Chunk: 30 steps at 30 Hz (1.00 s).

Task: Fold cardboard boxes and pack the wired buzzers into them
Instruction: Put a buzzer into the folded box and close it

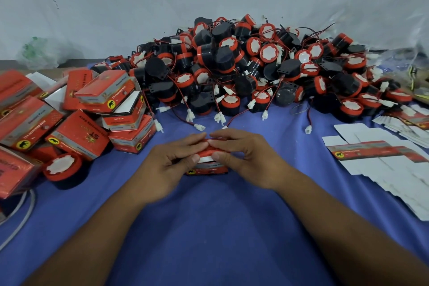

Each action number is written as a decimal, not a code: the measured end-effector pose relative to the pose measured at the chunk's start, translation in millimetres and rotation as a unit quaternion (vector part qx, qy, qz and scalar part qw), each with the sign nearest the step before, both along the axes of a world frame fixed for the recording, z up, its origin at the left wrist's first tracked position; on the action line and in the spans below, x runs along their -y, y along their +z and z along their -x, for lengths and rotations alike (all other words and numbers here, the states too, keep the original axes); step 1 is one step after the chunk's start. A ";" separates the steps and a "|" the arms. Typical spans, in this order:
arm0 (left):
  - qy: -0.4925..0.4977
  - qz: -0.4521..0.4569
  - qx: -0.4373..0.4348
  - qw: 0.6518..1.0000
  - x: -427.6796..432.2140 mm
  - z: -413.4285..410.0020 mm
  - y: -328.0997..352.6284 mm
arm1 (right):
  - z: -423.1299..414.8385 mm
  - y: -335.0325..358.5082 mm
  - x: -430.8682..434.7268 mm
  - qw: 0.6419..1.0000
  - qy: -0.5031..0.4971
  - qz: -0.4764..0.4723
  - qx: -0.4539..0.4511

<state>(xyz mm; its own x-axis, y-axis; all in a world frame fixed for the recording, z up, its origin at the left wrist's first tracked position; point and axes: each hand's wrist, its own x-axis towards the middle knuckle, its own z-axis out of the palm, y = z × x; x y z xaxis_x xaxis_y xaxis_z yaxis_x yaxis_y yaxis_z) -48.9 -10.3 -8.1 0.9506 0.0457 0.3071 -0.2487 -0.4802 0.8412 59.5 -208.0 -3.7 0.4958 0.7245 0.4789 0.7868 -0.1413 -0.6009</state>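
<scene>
Head view: I see both hands gripping one red box (209, 169) at the middle of the blue cloth (209, 234).
My left hand (171, 166) and right hand (242, 158) each pinch the red box, fingers curled over its top flap, thumbs pressed to its near face, with its base on the cloth. Just behind lies the heap of wired buzzers (243, 65), white plugs trailing toward me. Folded boxes (92, 111) pile up at left with one loose buzzer (61, 169) beside them; flat box blanks (383, 162) fan out at right.
</scene>
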 end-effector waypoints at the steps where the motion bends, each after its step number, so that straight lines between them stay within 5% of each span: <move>1: -0.002 0.004 -0.004 1.000 -0.2 0.3 0.6 | 0.6 0.6 0.0 1.000 0.003 0.011 0.021; 8: 0.007 -0.056 -0.008 0.998 -1.3 2.1 0.9 | 1.9 -0.8 0.6 0.983 -0.001 0.095 0.158; 12: 0.036 -0.114 0.016 0.993 -1.9 0.2 -1.2 | 7.9 -6.4 -3.9 0.981 0.032 0.147 0.120; 18: 0.064 -0.158 0.073 0.983 -1.2 -1.8 -5.7 | 6.4 -11.1 -9.2 1.000 -0.012 -0.012 0.026; 25: 0.076 -0.211 0.053 0.973 -5.9 -3.6 -5.0 | 6.9 -8.5 -10.1 0.986 -0.030 0.124 0.106; 30: 0.060 -0.233 0.042 0.970 -6.1 -1.4 -8.0 | 6.2 -10.1 -8.7 0.996 -0.005 0.052 0.073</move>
